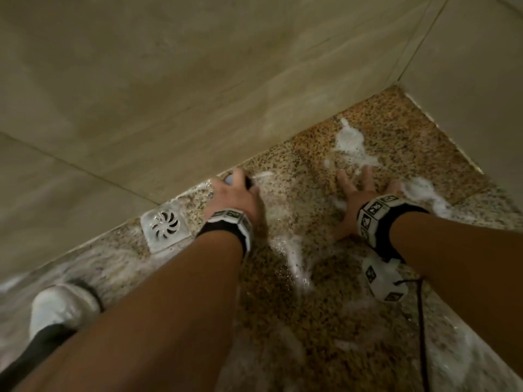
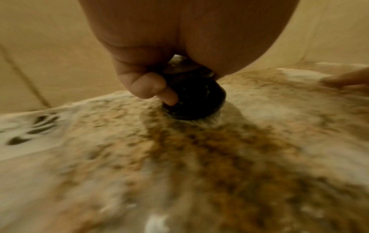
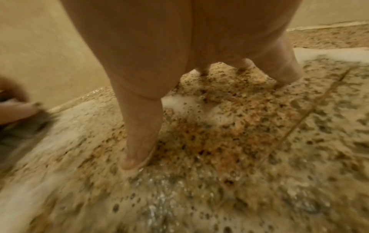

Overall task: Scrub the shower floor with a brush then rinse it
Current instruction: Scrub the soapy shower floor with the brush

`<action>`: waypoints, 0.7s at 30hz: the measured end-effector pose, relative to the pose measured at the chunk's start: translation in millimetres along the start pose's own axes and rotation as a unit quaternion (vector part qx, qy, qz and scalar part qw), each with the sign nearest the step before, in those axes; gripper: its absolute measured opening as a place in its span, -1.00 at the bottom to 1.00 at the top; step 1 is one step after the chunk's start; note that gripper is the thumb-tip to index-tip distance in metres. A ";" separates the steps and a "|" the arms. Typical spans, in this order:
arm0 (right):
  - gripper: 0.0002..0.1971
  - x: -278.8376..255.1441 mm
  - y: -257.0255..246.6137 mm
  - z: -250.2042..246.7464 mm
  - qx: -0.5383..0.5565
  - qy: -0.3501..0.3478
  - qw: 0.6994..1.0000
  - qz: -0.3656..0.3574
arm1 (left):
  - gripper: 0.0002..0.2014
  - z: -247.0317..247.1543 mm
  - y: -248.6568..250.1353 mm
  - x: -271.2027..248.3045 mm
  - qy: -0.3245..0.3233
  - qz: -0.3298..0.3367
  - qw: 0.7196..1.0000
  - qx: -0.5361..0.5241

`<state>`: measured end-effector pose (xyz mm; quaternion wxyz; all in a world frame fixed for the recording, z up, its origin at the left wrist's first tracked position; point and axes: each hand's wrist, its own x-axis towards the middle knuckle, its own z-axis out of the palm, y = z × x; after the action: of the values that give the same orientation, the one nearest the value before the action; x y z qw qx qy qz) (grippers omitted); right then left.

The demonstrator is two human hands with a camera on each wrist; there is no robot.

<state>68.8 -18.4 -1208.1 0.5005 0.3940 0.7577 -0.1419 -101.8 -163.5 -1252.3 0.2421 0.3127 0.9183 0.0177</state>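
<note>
Scrubbing looks midway — left hand grips the brush on the foamy floor; right hand splayed flat; rinsing remains.

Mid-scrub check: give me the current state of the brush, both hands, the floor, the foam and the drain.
brush: bristles down on the floor, gripped.
left hand: curled round the brush.
right hand: flat, fingers spread on the floor.
shower floor: wet, soapy.
foam: in patches, unrinsed.
drain: uncovered, wet.
</note>
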 end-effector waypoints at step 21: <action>0.31 16.6 -0.6 7.3 -0.021 0.015 1.000 -0.007 | -0.55 5.9 11.1 -2.2 -0.009 -0.045 0.999 -0.006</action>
<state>69.9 -15.7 -1226.0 0.4966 0.3802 0.7705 -0.1231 -91.3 -156.6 -1254.5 0.2526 0.2693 0.9293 0.0095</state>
